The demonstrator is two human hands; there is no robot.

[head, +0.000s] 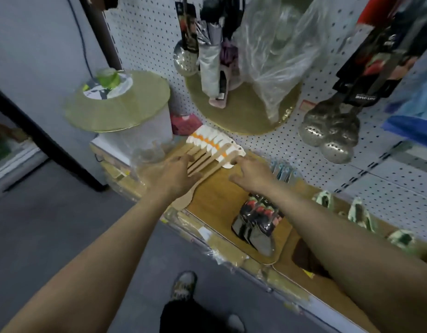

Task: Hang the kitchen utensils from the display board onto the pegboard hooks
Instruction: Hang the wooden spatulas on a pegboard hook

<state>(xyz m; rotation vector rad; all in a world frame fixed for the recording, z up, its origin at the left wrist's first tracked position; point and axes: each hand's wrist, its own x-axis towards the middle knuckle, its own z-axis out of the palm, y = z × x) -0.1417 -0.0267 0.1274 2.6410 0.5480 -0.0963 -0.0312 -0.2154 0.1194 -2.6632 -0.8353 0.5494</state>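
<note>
Head view: both hands, left hand (170,175) and right hand (252,173), spread over wooden spatulas (207,152).

1. Dim, flat indoor light with a cool grey-blue cast; no single source can be made out.
2. Shadows soft and weak; the darkest patch lies under the right forearm (339,227).
3. Small glare spots on the clear plastic bag (277,51), on the metal skimmers (330,133), and on the shiny packaged utensils (258,222).
4. Overall softness with a smeared, low-detail look; both hands and the wooden spatulas (207,152) are blurred.
5. Strong wide-angle bending: the pegboard (147,37) curves and the edges stretch.
</note>
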